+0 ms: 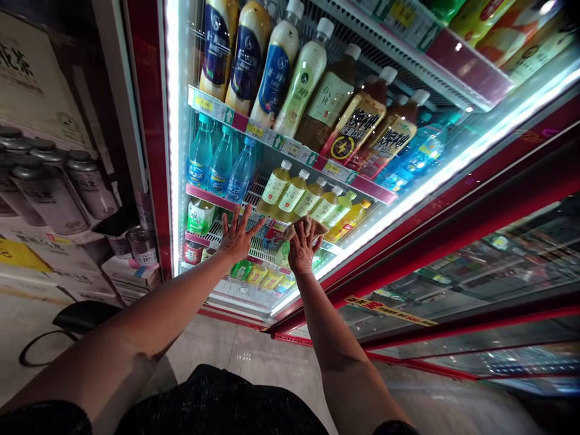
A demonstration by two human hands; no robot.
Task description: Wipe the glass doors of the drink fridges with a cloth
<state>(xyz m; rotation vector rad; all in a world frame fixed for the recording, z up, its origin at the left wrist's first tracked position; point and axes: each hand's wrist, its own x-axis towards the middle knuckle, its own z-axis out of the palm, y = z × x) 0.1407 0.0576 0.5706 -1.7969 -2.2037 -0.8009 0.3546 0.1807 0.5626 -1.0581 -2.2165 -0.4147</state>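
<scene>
My left hand (238,235) is open, fingers spread, palm turned toward the lit drinks cooler (292,145). It appears in front of the lower shelves, near the blue bottles (222,163). Under the fingers of my right hand (302,248) is a bunched brown cloth (312,227). The cloth shows in front of the shelf edge, just below a row of small tea bottles (301,193). Whether glass lies between my hands and the shelves, I cannot tell. Part of the cloth is hidden by my right hand.
Taller bottles (276,66) stand on the shelf above. Along the right runs a red-framed glass door (408,260). To the left are dark cans (49,187) on stacked boxes (81,272), with a black stool-like object (86,314) on the tiled floor (231,347).
</scene>
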